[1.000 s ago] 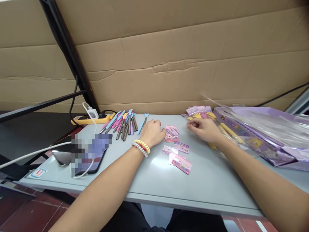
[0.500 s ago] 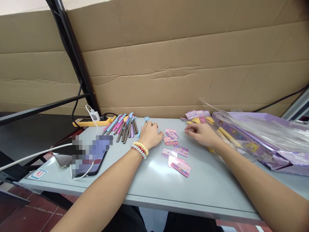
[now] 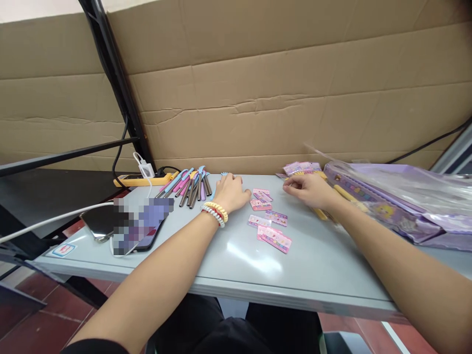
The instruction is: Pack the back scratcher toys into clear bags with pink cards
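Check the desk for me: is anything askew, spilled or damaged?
Nothing looks spilled. The small cards lie at mixed angles, some overlapping, rather than stacked squarely. Behind the desk, the cardboard has a ragged, roughly horizontal crease, so it looks slightly damaged.

Around a loose cluster of small pink and purple cards (image 3: 277,240) on the grey table (image 3: 313,270), the left hand (image 3: 231,192) lies at ten o'clock, wearing coiled bracelets (image 3: 216,213), its fingers over a blue-tipped stick (image 3: 224,173); its grip is unclear. The right hand (image 3: 309,191) is at two o'clock, fingers curled, their contents hidden. Printed packets (image 3: 302,167) sit at one o'clock, and a purple box (image 3: 394,216) at three. Beyond the left hand, toward ten, is a bundle of metal-shafted sticks (image 3: 191,188); phones (image 3: 152,241) lie at nine, and cardboard (image 3: 236,98) rises at twelve.
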### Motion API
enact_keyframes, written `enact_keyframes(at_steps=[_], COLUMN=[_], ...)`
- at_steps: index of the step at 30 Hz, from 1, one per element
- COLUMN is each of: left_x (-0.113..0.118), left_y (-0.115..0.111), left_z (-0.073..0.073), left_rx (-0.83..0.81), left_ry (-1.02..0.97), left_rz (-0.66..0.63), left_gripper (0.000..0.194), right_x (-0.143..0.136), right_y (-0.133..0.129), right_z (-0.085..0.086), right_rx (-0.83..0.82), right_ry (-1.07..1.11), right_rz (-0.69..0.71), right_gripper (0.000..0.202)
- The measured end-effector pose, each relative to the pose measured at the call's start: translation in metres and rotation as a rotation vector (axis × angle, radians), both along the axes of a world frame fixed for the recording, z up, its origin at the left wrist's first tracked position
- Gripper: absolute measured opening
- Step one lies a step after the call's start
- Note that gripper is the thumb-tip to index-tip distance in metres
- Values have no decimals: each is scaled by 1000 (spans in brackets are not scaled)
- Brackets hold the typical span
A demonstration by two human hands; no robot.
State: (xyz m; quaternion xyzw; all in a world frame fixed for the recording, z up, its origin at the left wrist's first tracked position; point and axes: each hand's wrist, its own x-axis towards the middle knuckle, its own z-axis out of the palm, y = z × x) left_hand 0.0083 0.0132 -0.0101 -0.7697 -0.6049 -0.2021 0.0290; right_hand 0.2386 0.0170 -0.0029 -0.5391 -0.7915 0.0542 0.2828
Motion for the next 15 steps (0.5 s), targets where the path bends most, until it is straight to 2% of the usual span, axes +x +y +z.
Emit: enact_keyframes(at_steps=[5, 10, 15], left_x=[-4, -8, -9], left_y=[3, 7, 7], left_z=[0, -1, -1], left_rx=[57, -26, -27], left_ry=[69, 99, 126], left_rz=[68, 105, 133], left_gripper=[45, 50, 49], right_x=[-2, -8, -12], right_y=[0, -2, -5], right_z=[2, 2, 2], right_rx=[7, -25, -94], right_ry=[-52, -106, -128], right_rz=[-1, 33, 40], right_gripper=[20, 21, 22])
